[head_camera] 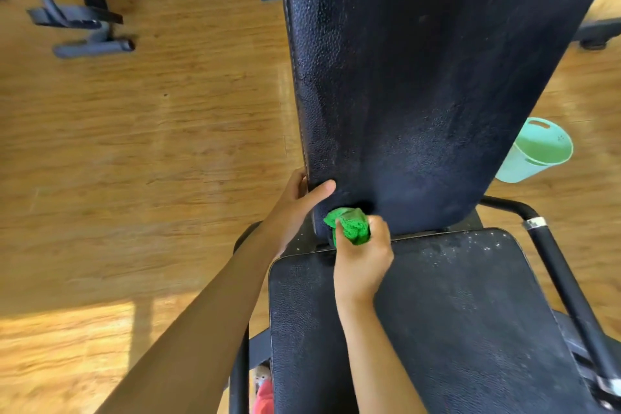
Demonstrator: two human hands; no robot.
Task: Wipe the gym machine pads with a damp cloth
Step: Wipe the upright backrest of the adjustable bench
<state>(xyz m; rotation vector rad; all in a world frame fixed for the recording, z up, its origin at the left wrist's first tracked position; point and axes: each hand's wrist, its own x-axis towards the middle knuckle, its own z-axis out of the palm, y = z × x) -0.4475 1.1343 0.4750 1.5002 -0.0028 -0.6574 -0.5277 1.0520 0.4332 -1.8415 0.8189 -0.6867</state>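
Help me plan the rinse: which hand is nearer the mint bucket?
Right. The right hand, holding the cloth, is below-left of the bucket; the left hand grips the back pad's left edge, farther away.

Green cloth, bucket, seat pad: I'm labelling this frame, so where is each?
green cloth (349, 224): head view, bunched top fold.
bucket (511, 163): head view, outer side wall.
seat pad (470, 312): head view, bare middle of its top.

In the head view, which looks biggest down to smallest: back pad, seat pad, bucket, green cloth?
1. Long black textured back pad
2. Black seat pad (cropped, so unsure)
3. Mint plastic bucket
4. Bunched green cloth
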